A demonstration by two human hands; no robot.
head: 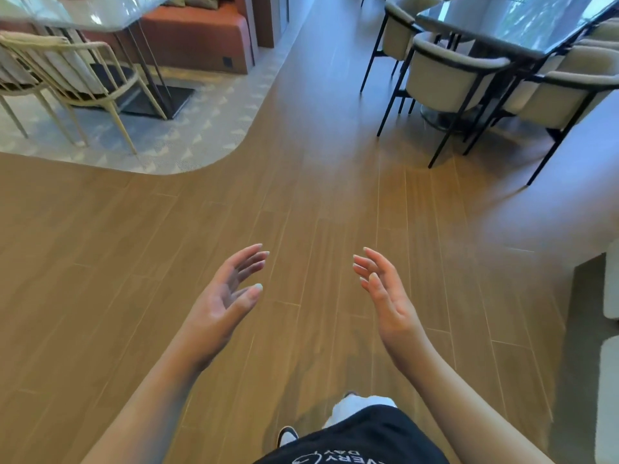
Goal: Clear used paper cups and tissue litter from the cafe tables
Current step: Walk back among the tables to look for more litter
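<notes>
My left hand [227, 296] and my right hand [385, 293] are held out in front of me over the wooden floor, palms facing each other, fingers relaxed and holding nothing. No paper cup or tissue shows in the head view. A glass-topped table [100, 11] stands at the far left. A dark glossy table [502, 25] stands at the far right, and nothing is seen lying on the visible part of either top.
Cream wire chairs [67, 72] stand by the left table on a pale patterned carpet [187, 135]. Grey upholstered chairs [445, 82] with black legs ring the right table. A rust-coloured sofa [201, 35] sits at the back. White cushioned seats [609, 396] line the right edge.
</notes>
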